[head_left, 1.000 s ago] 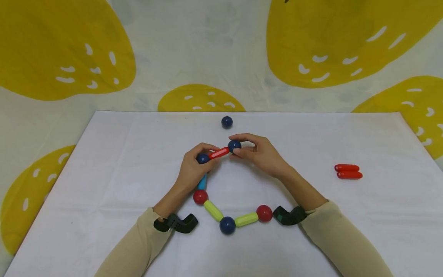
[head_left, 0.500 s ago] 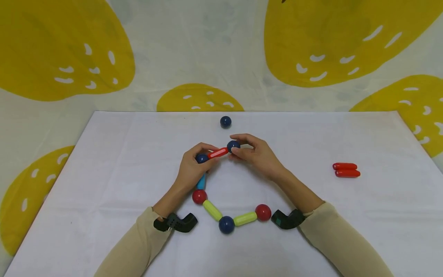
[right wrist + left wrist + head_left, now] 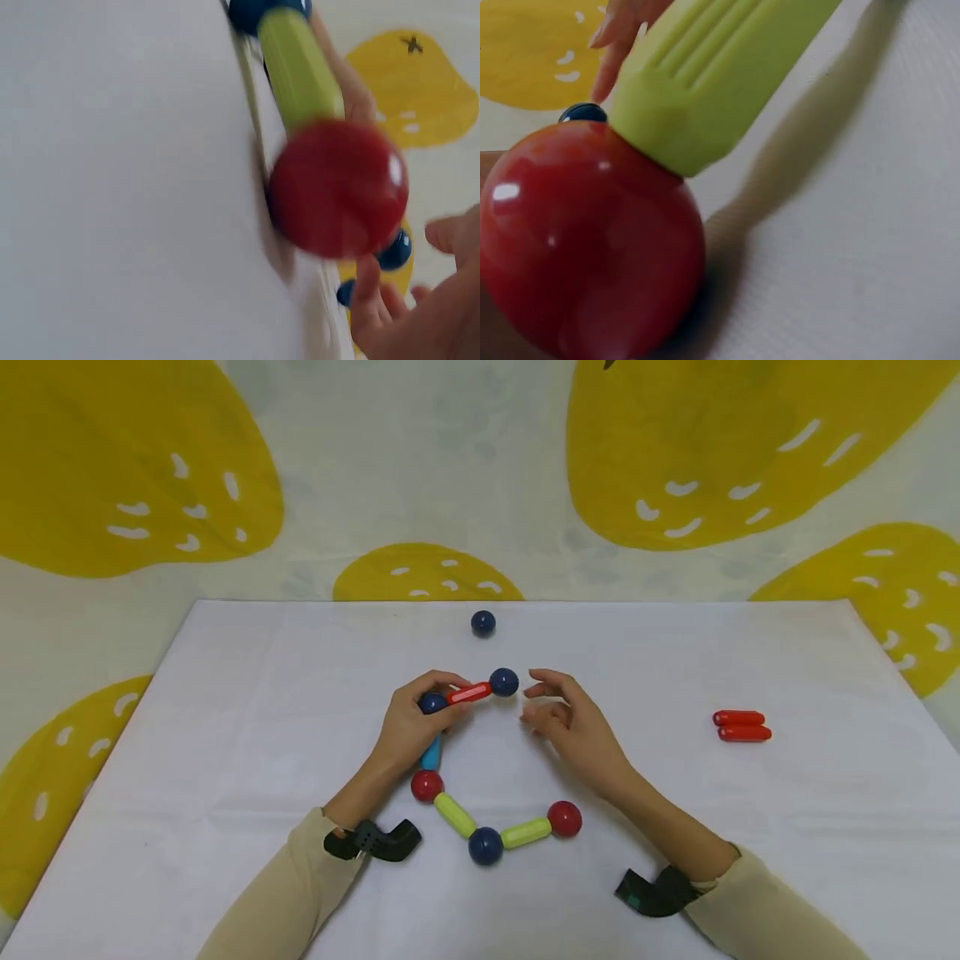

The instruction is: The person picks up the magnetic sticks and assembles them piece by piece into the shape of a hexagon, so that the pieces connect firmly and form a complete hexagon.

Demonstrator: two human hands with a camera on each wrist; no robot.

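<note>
In the head view my left hand grips a dark blue ball at a bend of a ball-and-stick chain. From that ball a red stick runs right to another dark blue ball. Toward me, a light blue stick leads to a red ball. The chain continues through yellow-green sticks and a blue ball to an end red ball, large in the right wrist view. My right hand is just right of the far blue ball, fingers loosely bent, holding nothing.
A loose dark blue ball lies near the table's back edge. Two red sticks lie side by side on the right of the white table. Behind hangs a cloth with yellow shapes.
My right hand has let go of the blue ball at the red stick's end and drawn back to the right. The left hand keeps its grip; the ball stays joined to the stick.
</note>
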